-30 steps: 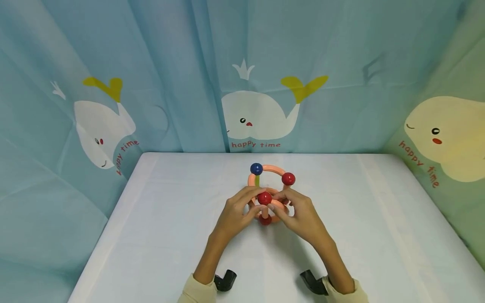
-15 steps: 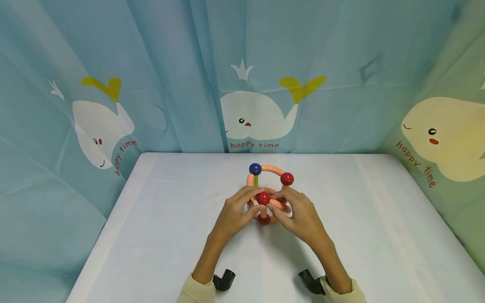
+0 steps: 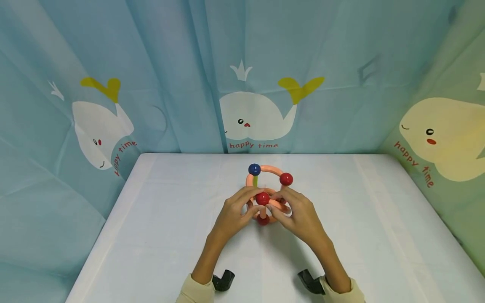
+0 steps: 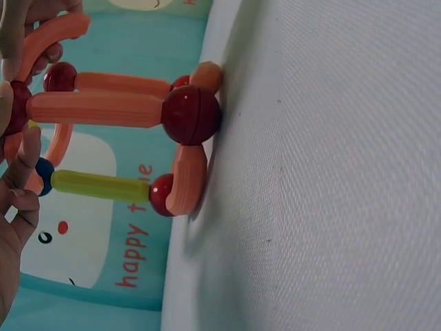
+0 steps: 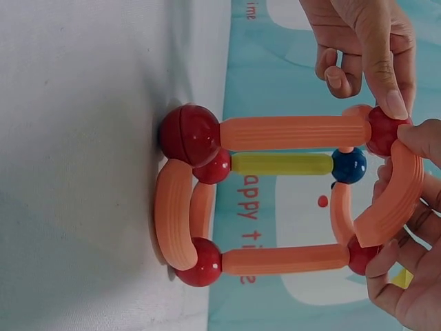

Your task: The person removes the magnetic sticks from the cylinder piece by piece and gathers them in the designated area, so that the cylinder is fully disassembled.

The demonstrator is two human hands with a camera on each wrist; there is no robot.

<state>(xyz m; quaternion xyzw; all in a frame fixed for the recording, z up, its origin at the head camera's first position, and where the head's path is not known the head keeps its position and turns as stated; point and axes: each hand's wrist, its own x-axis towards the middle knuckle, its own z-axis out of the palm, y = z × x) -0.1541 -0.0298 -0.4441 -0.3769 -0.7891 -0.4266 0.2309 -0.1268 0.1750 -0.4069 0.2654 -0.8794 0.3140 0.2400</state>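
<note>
A magnetic ball-and-rod frame stands on the table, with red balls, a blue ball (image 3: 254, 169), straight orange rods (image 5: 296, 132) and a yellow-green rod (image 5: 282, 164) as uprights. My left hand (image 3: 238, 208) pinches the near top red ball (image 3: 263, 198) between thumb and fingers. From the other side my right hand (image 3: 301, 214) grips a curved orange rod (image 5: 396, 196), one end at that ball. The rod's other end overlaps another top red ball (image 5: 363, 255) in the right wrist view. Curved rods (image 5: 173, 214) join the lower red balls (image 5: 189, 134). My fingers partly hide the top.
The white table (image 3: 159, 235) extends around the frame on all sides. Behind it hangs a blue curtain (image 3: 174, 84) with printed whales. Black curved pieces (image 3: 224, 280) sit at both wrists, beside the sleeves (image 3: 195, 290).
The scene has shifted slightly left in the head view. Both hands keep nearly the same hold on the ball and the curved rod.
</note>
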